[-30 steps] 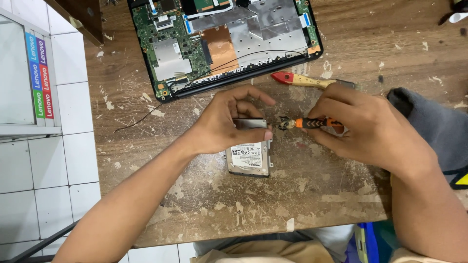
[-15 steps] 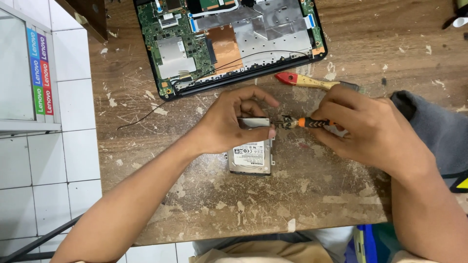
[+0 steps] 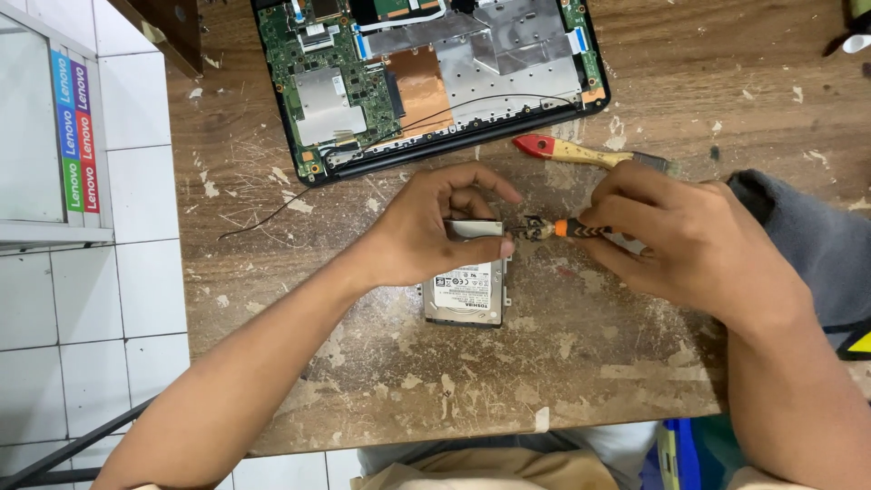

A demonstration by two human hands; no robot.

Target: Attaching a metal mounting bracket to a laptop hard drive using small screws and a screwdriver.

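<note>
Centre of the frame, the left hand (image 3: 426, 227) is pinching the top edge of a flat silver rectangular hard drive (image 3: 464, 292) between thumb and curled fingers, bracing it against the scuffed, paint-flecked wooden table (image 3: 581, 363). The drive is lying label-up on the wood, just below the middle of the picture, its upper end hidden under those fingers. Coming in from the right, the right hand (image 3: 689, 245) is closing its fingers around a small orange-and-black-handled screwdriver (image 3: 567, 229), holding it level with the tip pointing left at the drive's upper right corner; whether the tip is actually touching metal there is too small to tell. Just above the right hand, a paintbrush with a red-and-yellow wooden handle (image 3: 567, 151) is lying on the table. At the top centre of the frame, an opened black laptop base (image 3: 426, 77) is showing its green circuit board and silver shielding. A grey cloth (image 3: 817, 245) is lying at the right edge.
</note>
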